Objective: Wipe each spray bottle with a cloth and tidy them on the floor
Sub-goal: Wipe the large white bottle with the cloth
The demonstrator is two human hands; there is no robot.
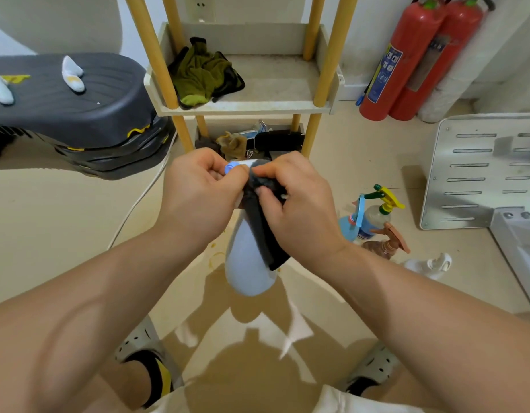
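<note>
Bottle (246,271) below left grip (199,189), cloth (259,225) (right grip (296,204))

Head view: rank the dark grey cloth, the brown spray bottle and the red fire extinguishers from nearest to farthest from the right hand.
1. The dark grey cloth: pinched in the right hand, draped over the white spray bottle.
2. The brown spray bottle: on the floor, to the right of the hand.
3. The red fire extinguishers: standing at the far back right.
</note>
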